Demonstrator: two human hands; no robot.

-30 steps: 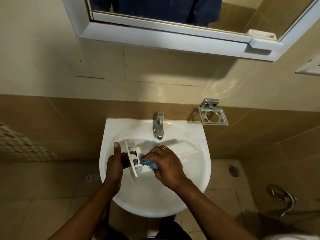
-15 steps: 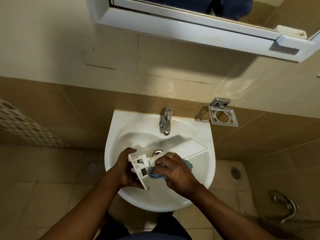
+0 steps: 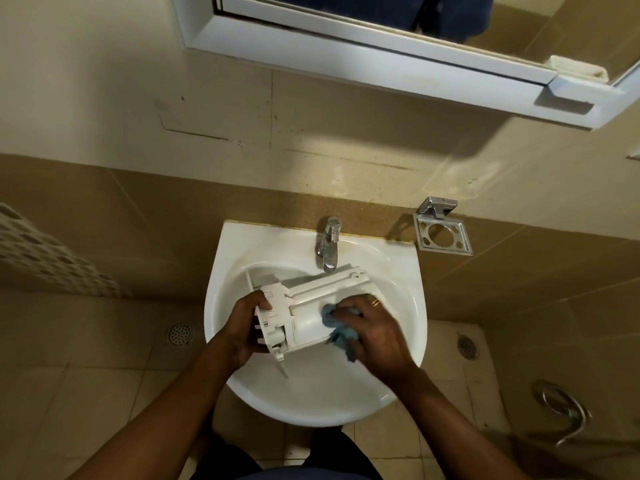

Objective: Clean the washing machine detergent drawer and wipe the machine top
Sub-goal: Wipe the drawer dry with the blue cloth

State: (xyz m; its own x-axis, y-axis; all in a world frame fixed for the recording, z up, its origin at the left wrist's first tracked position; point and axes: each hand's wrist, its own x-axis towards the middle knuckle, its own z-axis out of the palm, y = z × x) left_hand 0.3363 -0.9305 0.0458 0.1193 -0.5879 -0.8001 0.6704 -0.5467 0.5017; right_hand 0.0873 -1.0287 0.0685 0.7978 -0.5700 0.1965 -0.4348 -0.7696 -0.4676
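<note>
White wash basin [image 3: 221, 271] frames the work: at left, the left hand [image 3: 246, 329] curls its fingers round the front-panel end of the detergent drawer [image 3: 311, 308], held across the bowl. A second ago the drawer stood end-on; now its long side faces up, so wiping has probably moved to the body. At right, the right hand [image 3: 377, 336] bunches a blue cloth [image 3: 337, 327] against it.

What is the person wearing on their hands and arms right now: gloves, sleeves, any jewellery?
Both the left hand and the right hand are ungloved. The forearms are uncovered as far as the frame shows, with no sleeve, watch or bracelet in view. The only thing worn is a gold-coloured ring on a finger of the right hand.
</note>
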